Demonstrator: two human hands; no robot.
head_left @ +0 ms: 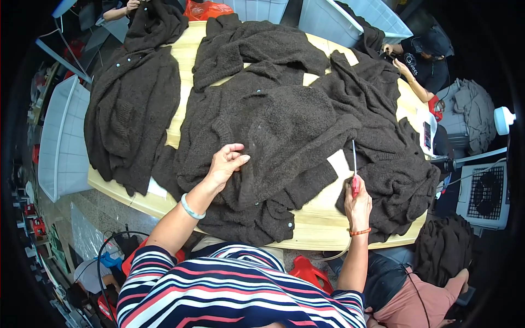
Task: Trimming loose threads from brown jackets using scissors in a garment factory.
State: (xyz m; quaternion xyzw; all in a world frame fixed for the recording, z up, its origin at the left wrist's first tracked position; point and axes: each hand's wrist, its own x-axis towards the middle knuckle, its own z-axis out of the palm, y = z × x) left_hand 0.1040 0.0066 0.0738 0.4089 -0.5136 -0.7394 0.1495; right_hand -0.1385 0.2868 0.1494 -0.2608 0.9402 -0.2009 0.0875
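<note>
A dark brown knitted sweater (290,117) lies spread and rumpled on the table before me. My left hand (223,165) is at its near left part, thumb and fingers closed on a fold of the knit. In my right hand (358,208) is an air blow gun (356,185) with a red body and a long thin metal nozzle. The nozzle points away from me, its tip close to the sweater's right-hand sleeve. A pale hose (342,252) runs down beside my right wrist. Small light buttons show on the knitwear.
More dark knitwear (131,109) covers much of the pale wooden table (322,221). Across the table at the right, a co-worker (426,60) in a dark cap handles garments. Another person's hand (132,5) shows at the far left. Plastic bins (60,136) surround the table.
</note>
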